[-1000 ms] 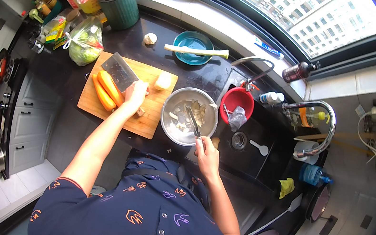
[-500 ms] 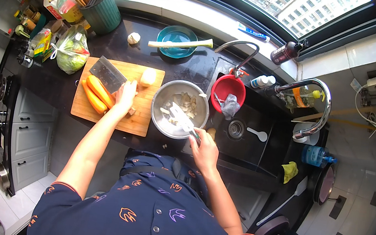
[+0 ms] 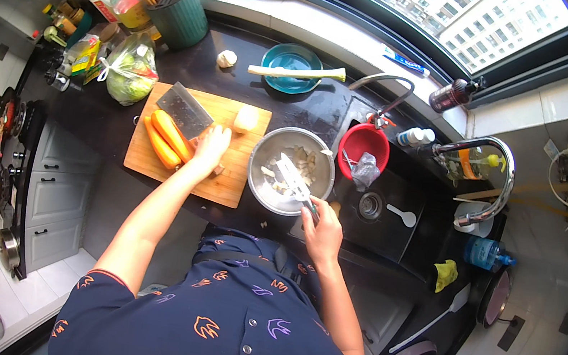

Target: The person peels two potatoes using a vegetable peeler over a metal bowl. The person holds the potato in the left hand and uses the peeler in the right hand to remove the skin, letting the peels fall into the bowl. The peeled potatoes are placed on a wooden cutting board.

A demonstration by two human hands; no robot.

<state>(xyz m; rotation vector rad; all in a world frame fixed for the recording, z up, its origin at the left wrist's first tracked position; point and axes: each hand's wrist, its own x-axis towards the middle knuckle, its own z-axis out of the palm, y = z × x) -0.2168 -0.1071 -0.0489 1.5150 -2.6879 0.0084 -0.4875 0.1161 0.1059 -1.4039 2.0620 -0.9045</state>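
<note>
On the wooden cutting board [image 3: 231, 192] lies a cleaver [image 3: 188, 112], its broad blade flat and pointing up-left. My left hand [image 3: 210, 149] is closed over its brown handle, whose end shows below the fingers. Two peeled carrots [image 3: 163, 146] lie left of that hand, and a pale, round peeled vegetable [image 3: 246, 119] sits at the board's far right. To the right stands a metal bowl [image 3: 254, 184] with pale pieces and scraps inside. My right hand [image 3: 323, 234] grips the dark handle of a small knife [image 3: 292, 179], its whitish blade slanting over the bowl.
A garlic bulb [image 3: 226, 59] and a teal plate [image 3: 293, 57] with a long pale stalk [image 3: 297, 73] lie behind. A red basin [image 3: 365, 142] stands in the sink [image 3: 399, 186] below the faucet [image 3: 511, 166]. Bagged greens [image 3: 132, 69] are at the far left.
The whole view has shifted, so everything sits further right and slightly lower. Both hands keep nearly the same places, left at the cleaver handle, right with the knife over the bowl.
</note>
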